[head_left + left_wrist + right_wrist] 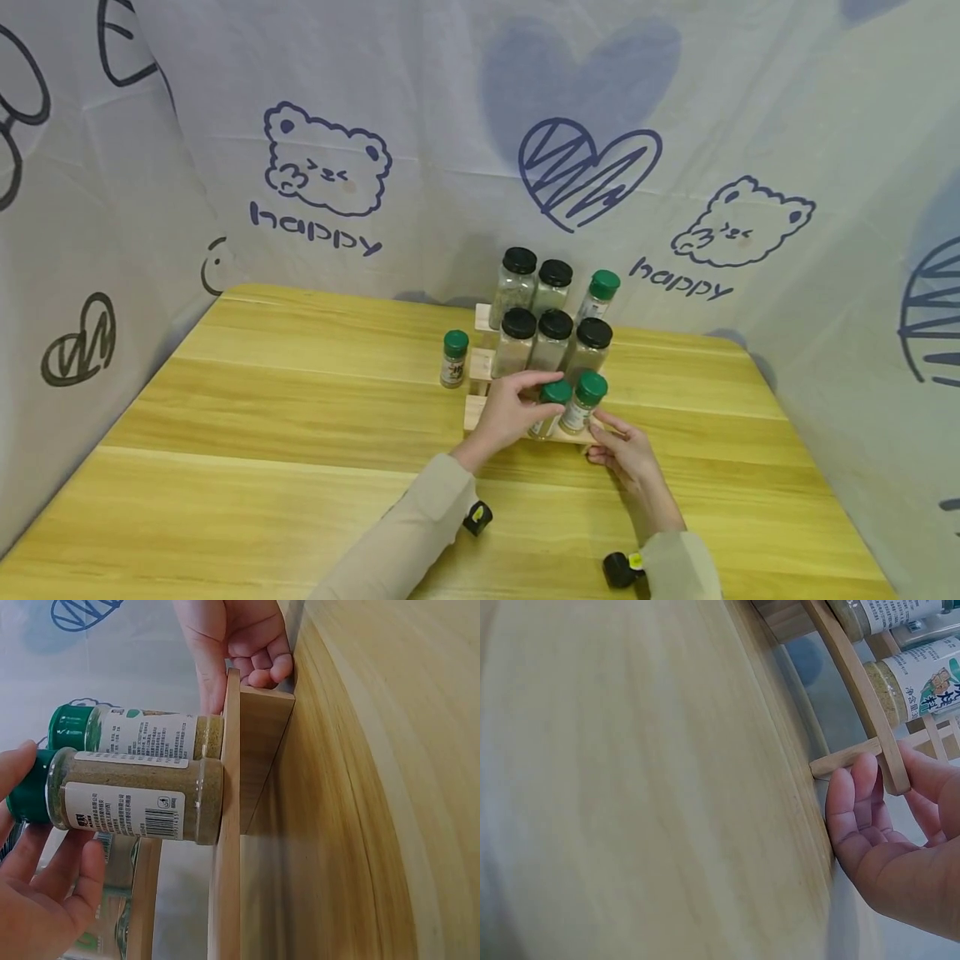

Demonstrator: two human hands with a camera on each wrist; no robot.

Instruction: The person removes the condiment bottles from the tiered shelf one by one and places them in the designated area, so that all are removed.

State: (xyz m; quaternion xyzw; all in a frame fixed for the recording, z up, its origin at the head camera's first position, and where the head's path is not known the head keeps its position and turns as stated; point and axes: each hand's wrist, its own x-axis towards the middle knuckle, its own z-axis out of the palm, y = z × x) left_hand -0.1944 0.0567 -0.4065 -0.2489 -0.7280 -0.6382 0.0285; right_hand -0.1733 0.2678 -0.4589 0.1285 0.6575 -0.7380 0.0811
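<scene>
My left hand grips a spice jar by its green cap, thumb on one side and fingers on the other. The base of that jar is right at the lowest shelf of a tiered wooden rack. Beside it on the same shelf stands a second green-capped spice jar. My right hand holds the right end of that shelf, thumb above and fingers curled below, as the right wrist view shows. Several black-capped jars fill the middle tier.
Two taller black-capped jars and a green-capped jar stand on the top tier. Left of the rack, another green-capped jar is upright on the wooden table. A printed cloth hangs behind the table.
</scene>
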